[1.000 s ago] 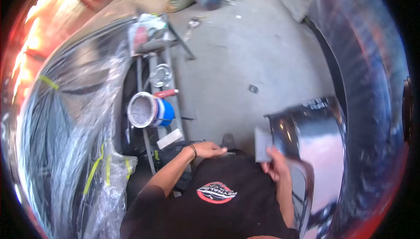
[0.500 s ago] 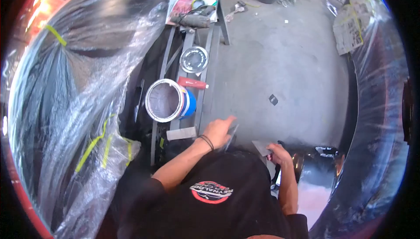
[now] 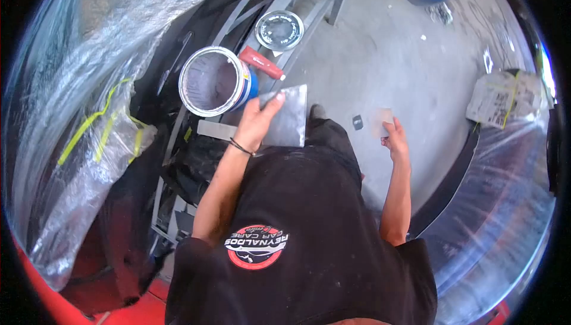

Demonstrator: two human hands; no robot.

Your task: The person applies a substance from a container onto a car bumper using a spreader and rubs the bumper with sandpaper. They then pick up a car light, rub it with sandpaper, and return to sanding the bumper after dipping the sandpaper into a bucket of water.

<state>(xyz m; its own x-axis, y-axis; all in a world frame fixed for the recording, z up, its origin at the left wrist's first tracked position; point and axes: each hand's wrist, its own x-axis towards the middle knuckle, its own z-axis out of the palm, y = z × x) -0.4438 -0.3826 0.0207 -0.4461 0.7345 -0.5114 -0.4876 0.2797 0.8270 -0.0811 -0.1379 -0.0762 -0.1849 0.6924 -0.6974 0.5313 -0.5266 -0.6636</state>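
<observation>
My left hand [image 3: 257, 121], with a dark band at the wrist, grips a flat grey metal plate [image 3: 292, 118], thumb lying on its upper face. Between the thumb and fingers of my right hand [image 3: 397, 140] is a thin, pale rectangular spreader [image 3: 380, 121], held away from the plate. Just beyond my left hand stands an open can [image 3: 245, 87] with a blue side and grey residue inside. A red tube [image 3: 260, 62] lies beside the can, and a round lid [image 3: 279, 30] sits farther back. Near my left wrist is a light rectangular block [image 3: 215, 130].
A metal stand [image 3: 238, 13] supports the can, tube and lid. Clear plastic sheeting [image 3: 89, 81] with yellow-green tape covers the left side. More sheeting [image 3: 488, 200] and taped newspaper [image 3: 496, 99] are on the right. A small dark square [image 3: 357, 122] lies on the grey floor [image 3: 380, 57].
The view has shifted. My left hand has moved closer to the can, and the plate, earlier nearly edge-on, now shows its flat face. My right hand has risen forward with the spreader.
</observation>
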